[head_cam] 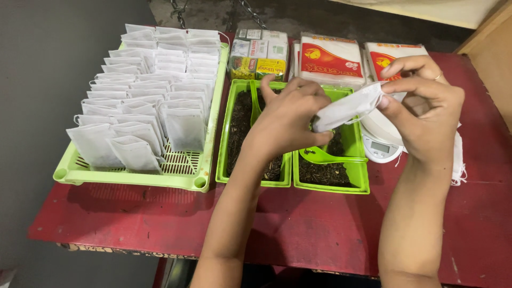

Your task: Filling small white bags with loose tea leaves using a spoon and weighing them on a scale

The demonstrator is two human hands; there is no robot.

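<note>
- Nearest the camera, the person's two bare forearms rise from the bottom edge of the frame over a red table [133,218].
- The left hand [290,120], at centre frame, has its fingers curled and pinches one end of a small white filter bag [346,109].
- The right hand [421,109], toward the right of the frame, grips the other end of the same bag between thumb and fingers; a ring shows on one finger.
- The bag hangs in the air between the two hands, above the right-hand green tray and just left of the scale.
- Below the hands, two green trays sit side by side at centre: the left tray [224,160] and the right tray [360,184], both holding dark loose tea leaves.
- A green spoon [322,157] lies in the right tray on top of the leaves; a second green scoop [254,101] stands in the left tray.
- A small white digital scale [380,146] sits just right of the trays, partly hidden by the right hand.
- At left of the frame, a light-green slotted basket [176,178] holds rows of filled white bags [144,101] standing upright.
- Farthest, along the top of the frame, lie a stack of small boxes [258,53] and two red-and-white packets [330,60].
</note>
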